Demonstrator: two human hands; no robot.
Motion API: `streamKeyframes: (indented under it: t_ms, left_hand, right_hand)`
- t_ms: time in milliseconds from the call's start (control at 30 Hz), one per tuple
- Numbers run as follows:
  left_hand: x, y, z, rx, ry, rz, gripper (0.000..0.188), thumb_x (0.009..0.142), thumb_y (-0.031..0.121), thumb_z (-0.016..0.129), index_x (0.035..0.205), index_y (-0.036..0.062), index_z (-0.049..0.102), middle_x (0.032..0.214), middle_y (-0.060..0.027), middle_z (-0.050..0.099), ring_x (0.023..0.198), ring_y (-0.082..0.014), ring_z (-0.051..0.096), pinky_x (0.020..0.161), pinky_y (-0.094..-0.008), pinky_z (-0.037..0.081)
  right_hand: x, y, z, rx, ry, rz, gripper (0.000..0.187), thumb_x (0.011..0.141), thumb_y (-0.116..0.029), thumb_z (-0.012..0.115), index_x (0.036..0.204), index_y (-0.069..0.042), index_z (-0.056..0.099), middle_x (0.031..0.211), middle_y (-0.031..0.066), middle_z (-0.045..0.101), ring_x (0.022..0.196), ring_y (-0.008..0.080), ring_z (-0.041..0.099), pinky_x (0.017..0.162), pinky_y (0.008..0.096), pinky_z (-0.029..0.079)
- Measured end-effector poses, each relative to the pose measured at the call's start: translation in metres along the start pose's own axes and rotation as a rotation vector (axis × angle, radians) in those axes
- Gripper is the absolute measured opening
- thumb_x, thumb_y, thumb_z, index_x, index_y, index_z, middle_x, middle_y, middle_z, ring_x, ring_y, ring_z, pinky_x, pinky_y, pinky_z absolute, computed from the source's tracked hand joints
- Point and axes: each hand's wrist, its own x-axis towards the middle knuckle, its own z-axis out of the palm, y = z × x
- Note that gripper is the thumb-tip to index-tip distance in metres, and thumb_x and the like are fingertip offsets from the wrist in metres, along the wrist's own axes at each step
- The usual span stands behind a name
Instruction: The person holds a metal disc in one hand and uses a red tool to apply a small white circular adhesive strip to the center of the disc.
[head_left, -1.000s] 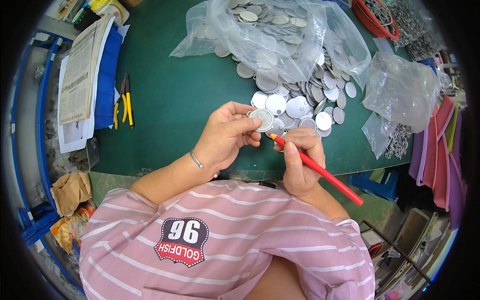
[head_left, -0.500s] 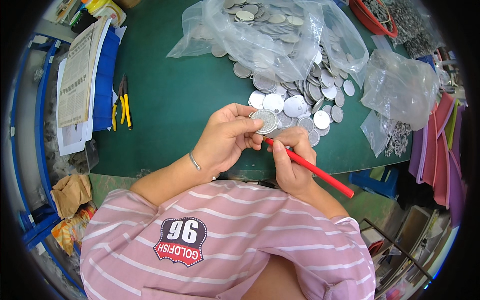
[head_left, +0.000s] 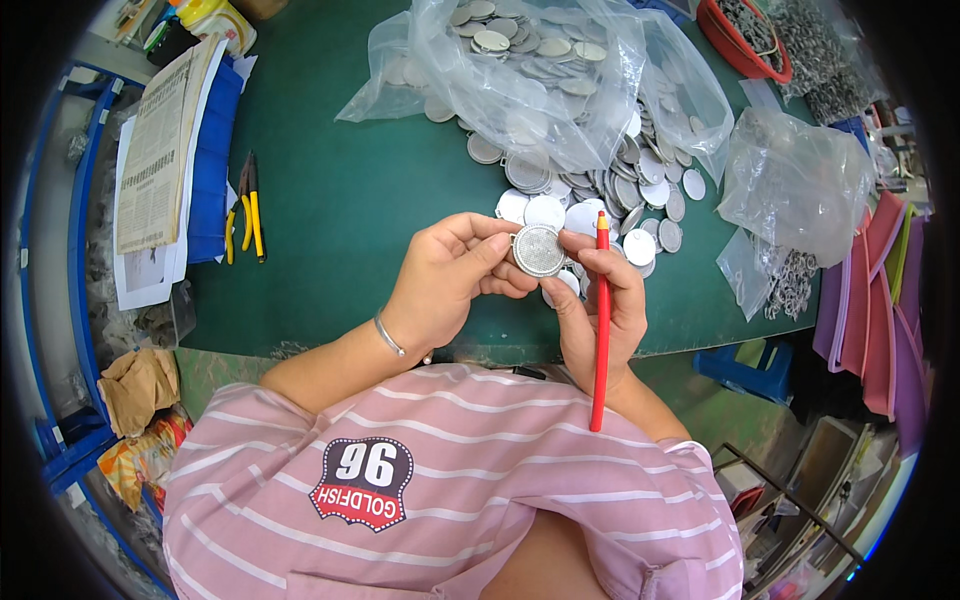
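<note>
A round silver metal disc (head_left: 538, 250) with a dotted face is pinched between both hands above the green table (head_left: 340, 200). My left hand (head_left: 450, 275) grips its left edge with thumb and fingers. My right hand (head_left: 590, 300) touches its right edge and also holds a red pencil (head_left: 601, 320), tip pointing up. Just beyond the hands lies a heap of loose silver discs (head_left: 620, 190), spilling from a clear plastic bag (head_left: 530, 80).
Yellow-handled pliers (head_left: 247, 205) lie left of the hands. A stack of papers on blue folders (head_left: 165, 150) sits at the far left. A second clear bag (head_left: 795, 185) and small metal rings (head_left: 790, 280) lie at right, a red basket (head_left: 745, 40) behind.
The pencil has swung from slanting down to the right to standing upright in my right hand. The disc now faces up between both hands.
</note>
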Motion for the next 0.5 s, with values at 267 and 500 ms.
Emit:
streamKeyframes:
  t_ms: [267,500]
  left_hand:
    - [-0.001,-0.003,-0.003,0.323,-0.005,0.161,0.015,0.086,0.013,0.055,0.088,-0.0024,0.056,0.077,-0.0084,0.059,0.062,-0.0126,0.057,0.061,-0.0240,0.049]
    - [-0.001,-0.002,0.000,0.131,0.029,-0.014,0.017,0.086,0.015,0.055,0.088,-0.0018,0.057,0.078,-0.0084,0.060,0.064,-0.0128,0.059,0.059,-0.0239,0.050]
  right_hand:
    - [-0.001,-0.011,-0.004,0.196,0.046,0.340,0.023,0.079,0.003,0.061,0.098,0.000,0.048,0.088,0.0118,0.060,0.071,0.0127,0.057,0.062,0.0236,0.050]
    - [0.001,-0.006,-0.002,0.451,0.110,0.433,0.013,0.086,-0.004,0.053,0.096,0.000,0.046,0.084,0.0122,0.060,0.069,0.0129,0.059,0.059,0.0251,0.051]
